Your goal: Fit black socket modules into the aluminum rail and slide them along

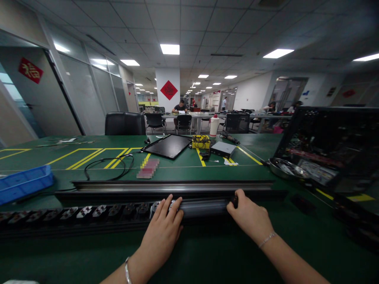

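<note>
Your left hand [161, 232] | your right hand [250, 217] | both clamped on black tube [204, 208] | long axis left-right, on green tabletop [189, 256], just before black rail [174, 187] | socket strip [84, 212] markings too small to read

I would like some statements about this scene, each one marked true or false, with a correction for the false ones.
1. The left hand and right hand both touch a dark cylinder. True.
2. The left wrist wears a bangle. True.
3. The right hand holds a screwdriver. False: it holds no such tool; it is on the dark cylinder.
4. A blue tray lies right of the hands. False: the blue tray lies to their left.
5. A person sits at a far table. True.
</note>
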Available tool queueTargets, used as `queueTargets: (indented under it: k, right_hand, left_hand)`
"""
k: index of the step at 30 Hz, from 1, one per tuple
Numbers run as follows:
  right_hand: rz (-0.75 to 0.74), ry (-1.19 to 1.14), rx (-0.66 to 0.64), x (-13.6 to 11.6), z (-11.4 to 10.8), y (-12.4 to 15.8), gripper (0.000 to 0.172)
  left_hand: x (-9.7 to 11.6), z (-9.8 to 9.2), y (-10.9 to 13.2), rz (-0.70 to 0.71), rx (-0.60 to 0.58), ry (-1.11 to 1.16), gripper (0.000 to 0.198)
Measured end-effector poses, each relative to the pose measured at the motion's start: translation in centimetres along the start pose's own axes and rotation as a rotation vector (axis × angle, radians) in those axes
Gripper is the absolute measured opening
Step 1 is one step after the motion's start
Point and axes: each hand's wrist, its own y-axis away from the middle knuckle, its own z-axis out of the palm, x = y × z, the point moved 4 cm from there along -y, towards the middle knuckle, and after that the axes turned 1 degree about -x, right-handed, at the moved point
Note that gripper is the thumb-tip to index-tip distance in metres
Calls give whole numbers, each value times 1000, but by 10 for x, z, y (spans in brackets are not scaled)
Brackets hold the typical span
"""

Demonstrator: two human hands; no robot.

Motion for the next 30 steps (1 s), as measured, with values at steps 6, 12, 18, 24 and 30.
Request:
queueTargets:
  k: [6, 12, 18, 24, 30]
  right_hand:
    - [-7, 1, 0, 3, -1, -1, 22]
    - [1, -1, -22, 6, -2, -2, 23]
    - [23, -88, -16, 10, 3, 0, 27]
    - [54, -164, 203, 17, 9, 3, 42]
    - [72, -221, 154, 21, 9, 2, 33]
  left_hand:
    - [1, 0, 0, 2, -4, -11, 25]
    - [1, 0, 0, 4, 4, -18, 24]
    - [0, 1, 0, 4, 8, -14, 25]
    - [1, 1, 1, 19, 17, -20, 27]
    - [2, -1, 0, 4, -14, -26, 28]
